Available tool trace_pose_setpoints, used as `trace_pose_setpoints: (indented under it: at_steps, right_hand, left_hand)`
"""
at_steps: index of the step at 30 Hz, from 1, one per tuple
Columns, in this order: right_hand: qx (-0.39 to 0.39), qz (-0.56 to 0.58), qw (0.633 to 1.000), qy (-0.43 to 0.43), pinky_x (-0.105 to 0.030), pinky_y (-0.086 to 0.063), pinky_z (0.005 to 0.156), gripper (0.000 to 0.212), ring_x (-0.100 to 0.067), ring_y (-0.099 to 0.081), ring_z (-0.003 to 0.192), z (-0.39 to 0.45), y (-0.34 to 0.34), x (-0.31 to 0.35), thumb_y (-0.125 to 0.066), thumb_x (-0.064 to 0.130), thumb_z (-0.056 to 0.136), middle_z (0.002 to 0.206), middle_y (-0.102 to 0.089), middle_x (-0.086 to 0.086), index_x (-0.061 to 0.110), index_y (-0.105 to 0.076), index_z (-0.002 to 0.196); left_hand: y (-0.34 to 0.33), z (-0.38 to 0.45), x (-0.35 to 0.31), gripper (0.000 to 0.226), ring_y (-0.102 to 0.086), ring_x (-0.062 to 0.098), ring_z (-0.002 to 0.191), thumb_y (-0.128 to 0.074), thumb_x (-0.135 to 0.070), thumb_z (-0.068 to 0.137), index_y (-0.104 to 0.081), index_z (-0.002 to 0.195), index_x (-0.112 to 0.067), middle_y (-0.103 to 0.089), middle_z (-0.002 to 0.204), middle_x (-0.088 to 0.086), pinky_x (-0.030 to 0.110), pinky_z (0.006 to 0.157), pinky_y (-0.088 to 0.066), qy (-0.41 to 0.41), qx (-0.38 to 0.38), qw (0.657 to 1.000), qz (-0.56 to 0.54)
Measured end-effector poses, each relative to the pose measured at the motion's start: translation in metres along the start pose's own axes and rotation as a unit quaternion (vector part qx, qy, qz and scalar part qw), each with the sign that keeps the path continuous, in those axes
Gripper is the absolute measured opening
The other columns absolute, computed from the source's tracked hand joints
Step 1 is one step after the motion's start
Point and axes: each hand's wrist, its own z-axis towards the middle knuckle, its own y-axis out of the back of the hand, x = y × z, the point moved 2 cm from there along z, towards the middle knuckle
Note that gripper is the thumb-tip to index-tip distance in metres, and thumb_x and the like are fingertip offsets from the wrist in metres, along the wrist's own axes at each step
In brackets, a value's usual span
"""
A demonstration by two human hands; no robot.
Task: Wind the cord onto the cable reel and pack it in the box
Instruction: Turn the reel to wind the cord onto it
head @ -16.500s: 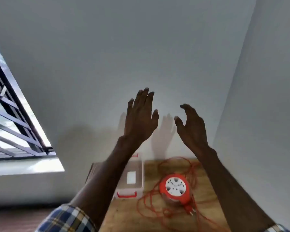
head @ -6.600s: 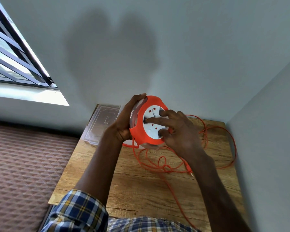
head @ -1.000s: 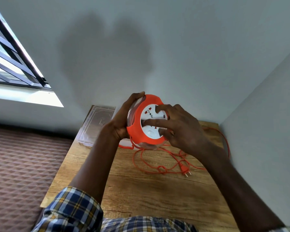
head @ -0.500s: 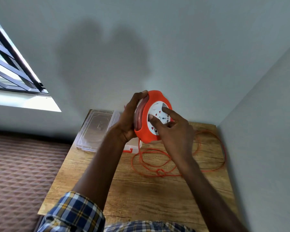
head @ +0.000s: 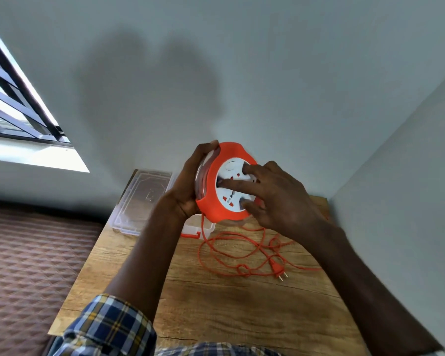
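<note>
In the middle of the frame, above the far part of the wooden bench (head: 216, 304), both hands hold the cable reel (head: 217, 201) in the air, its orange rim and white socket face tilted toward the camera. The left hand (head: 190, 183) is wrapped around the reel's left edge and back, thumb up at the top of the rim, clamped on it. The right hand (head: 275, 199) lies across the socket face from the right, with its fingertips (head: 246, 169) spread and pressed on the white disc.

From the bottom of the reel the orange cord (head: 216, 253) drops to the bench and lies there in loose, tangled loops at centre right of the frame; turns of it also show through the clear side of the reel. The cord's plug (head: 278, 268) rests on the wood at the near edge of the loops, its two pins pointing toward the lower right.

Behind the left wrist, at the far left corner of the bench, stands the clear plastic box (head: 198, 227) with a red latch, and its lid (head: 141, 201) lies flat just left of it. A plaid sleeve (head: 108, 327) covers the left arm at the lower left.
</note>
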Motion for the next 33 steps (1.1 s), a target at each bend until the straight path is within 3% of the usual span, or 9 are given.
trace_pose_setpoints:
  at_steps: [5, 8, 10, 14, 16, 20, 24, 29, 33]
  right_hand:
    - [-0.059, -0.001, 0.995, -0.08, -0.027, -0.044, 0.069, 0.061, -0.017, -0.062, 0.098, 0.002, -0.007, 0.004, -0.072, 0.055, 0.078, 0.112, -0.074, 0.01, 0.055, -0.054, 0.137]
    - [-0.128, 0.207, 0.922, -0.302, -0.03, -0.06, 0.076, 0.071, -0.006, -0.071, 0.088, 0.003, -0.019, 0.013, -0.064, 0.079, 0.069, 0.102, -0.078, 0.014, 0.048, -0.061, 0.133]
    - [-0.145, 0.252, 0.89, -0.352, -0.032, -0.062, 0.079, 0.073, -0.005, -0.073, 0.091, 0.005, -0.026, 0.02, -0.064, 0.081, 0.071, 0.111, -0.077, 0.011, 0.042, -0.063, 0.133]
    - [-0.167, 0.135, 0.934, -0.285, -0.02, -0.05, 0.07, 0.056, -0.011, -0.075, 0.087, -0.003, -0.021, 0.028, -0.058, 0.068, 0.092, 0.103, -0.079, 0.008, 0.038, -0.058, 0.14]
    - [-0.166, 0.118, 0.958, -0.202, -0.018, -0.048, 0.068, 0.042, -0.014, -0.074, 0.093, -0.006, -0.015, 0.023, -0.063, 0.048, 0.098, 0.119, -0.074, 0.005, 0.038, -0.061, 0.138]
    - [-0.018, 0.086, 0.995, -0.039, -0.021, -0.052, 0.07, 0.047, -0.021, -0.06, 0.118, -0.008, -0.007, 0.001, -0.07, 0.024, 0.095, 0.15, -0.044, 0.003, 0.05, -0.059, 0.133]
    - [0.026, 0.058, 0.998, -0.028, -0.013, -0.034, 0.064, 0.055, -0.018, -0.061, 0.115, -0.002, 0.0, -0.015, -0.073, 0.021, 0.092, 0.147, -0.047, 0.005, 0.055, -0.058, 0.133]
    - [0.054, 0.0, 0.998, 0.01, -0.034, -0.052, 0.065, 0.066, -0.024, -0.063, 0.118, -0.003, -0.004, -0.014, -0.07, 0.03, 0.092, 0.143, -0.056, 0.001, 0.059, -0.037, 0.142]
    - [0.002, -0.025, 0.999, -0.029, -0.03, -0.049, 0.064, 0.063, -0.024, -0.071, 0.1, -0.003, -0.015, -0.007, -0.076, 0.037, 0.081, 0.121, -0.071, 0.006, 0.056, -0.052, 0.137]
  left_hand:
    - [-0.001, 0.004, 0.002, 0.057, -0.07, 0.032, 0.113, -0.053, -0.06, 0.103, -0.075, 0.127, -0.013, -0.076, 0.122, 0.014, 0.047, 0.101, -0.056, -0.007, -0.003, 1.0, 0.006]
    - [-0.006, 0.008, 0.003, 0.058, -0.071, 0.034, 0.117, -0.055, -0.058, 0.102, -0.074, 0.129, -0.011, -0.076, 0.124, 0.016, 0.048, 0.102, -0.055, -0.021, -0.004, 1.0, 0.011]
    - [-0.005, 0.01, 0.005, 0.06, -0.071, 0.034, 0.116, -0.053, -0.059, 0.103, -0.073, 0.131, -0.011, -0.075, 0.125, 0.017, 0.048, 0.1, -0.057, -0.025, -0.016, 1.0, 0.01]
    - [-0.002, 0.009, 0.004, 0.061, -0.074, 0.031, 0.114, -0.047, -0.061, 0.104, -0.077, 0.127, -0.014, -0.077, 0.125, 0.014, 0.045, 0.095, -0.06, -0.021, -0.009, 1.0, 0.001]
    - [0.0, 0.009, 0.001, 0.062, -0.074, 0.031, 0.111, -0.048, -0.063, 0.102, -0.078, 0.126, -0.015, -0.077, 0.124, 0.014, 0.046, 0.094, -0.06, -0.001, -0.009, 1.0, 0.008]
    - [0.002, 0.011, 0.001, 0.06, -0.074, 0.032, 0.108, -0.051, -0.063, 0.102, -0.077, 0.125, -0.013, -0.077, 0.12, 0.014, 0.046, 0.095, -0.06, 0.023, -0.004, 1.0, 0.004]
    - [0.004, 0.014, 0.003, 0.058, -0.07, 0.034, 0.11, -0.053, -0.061, 0.103, -0.071, 0.13, -0.013, -0.073, 0.123, 0.016, 0.048, 0.097, -0.058, 0.035, -0.012, 0.999, 0.002]
    - [0.001, 0.018, 0.005, 0.065, -0.062, 0.036, 0.119, -0.057, -0.061, 0.101, -0.061, 0.142, -0.011, -0.063, 0.134, 0.018, 0.052, 0.109, -0.047, 0.052, 0.009, 0.998, 0.019]
    - [0.002, 0.019, 0.01, 0.064, -0.065, 0.035, 0.117, -0.056, -0.061, 0.1, -0.067, 0.137, -0.011, -0.067, 0.129, 0.017, 0.051, 0.109, -0.048, 0.059, -0.013, 0.998, 0.028]
